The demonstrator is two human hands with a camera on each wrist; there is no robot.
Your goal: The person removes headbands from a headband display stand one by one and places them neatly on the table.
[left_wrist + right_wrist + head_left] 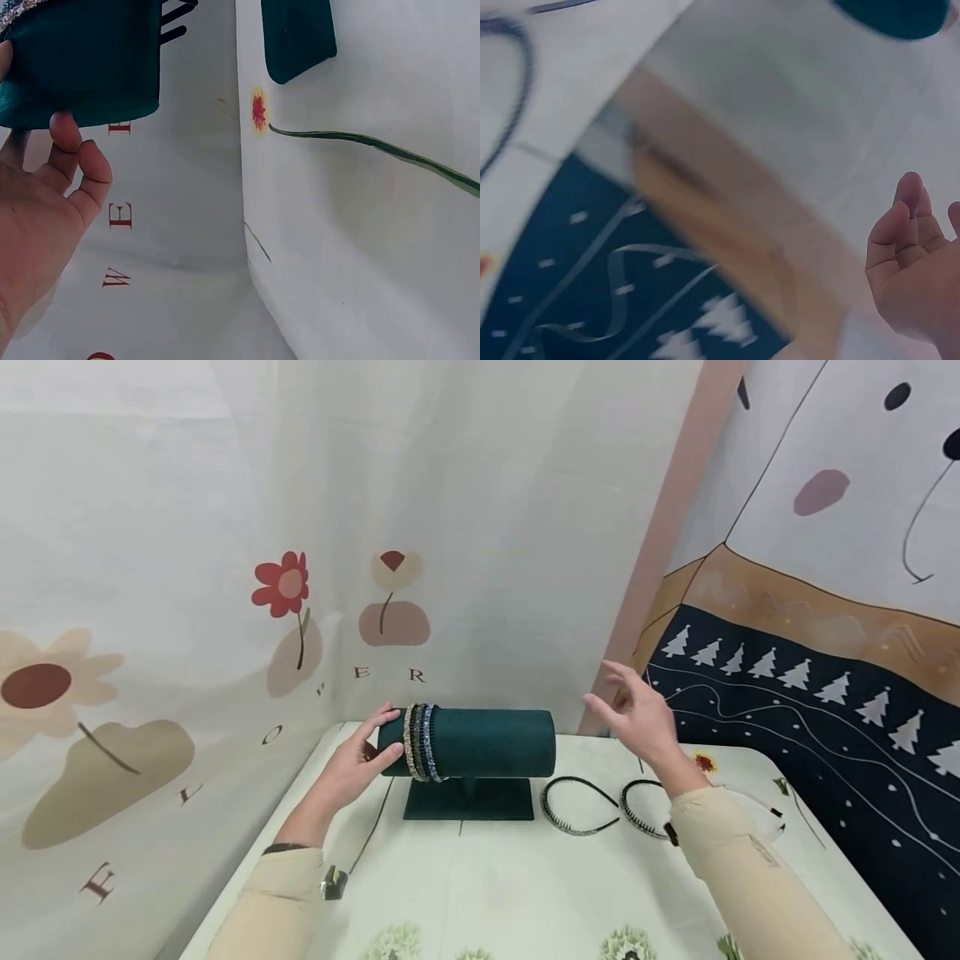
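A dark green velvet headband stand (491, 743), a padded cylinder on a flat base, stands on the table. Several beaded headbands (417, 743) sit side by side around its left part. My left hand (348, 768) holds the cylinder's left end, thumb at the front and fingers over the top, right beside the headbands. In the left wrist view the fingers lie along the rim of the stand (82, 75). My right hand (643, 714) hangs in the air right of the stand, fingers loosely bent and holding nothing. The right wrist view shows that hand (919, 277) apart from the cylinder.
Right of the stand lies a dark toothed headband (573, 832). Another dark headband (637, 824) and a pale headband (750, 797) lie farther right, partly hidden by my right arm. A printed curtain (487, 568) hangs behind the table (465, 885).
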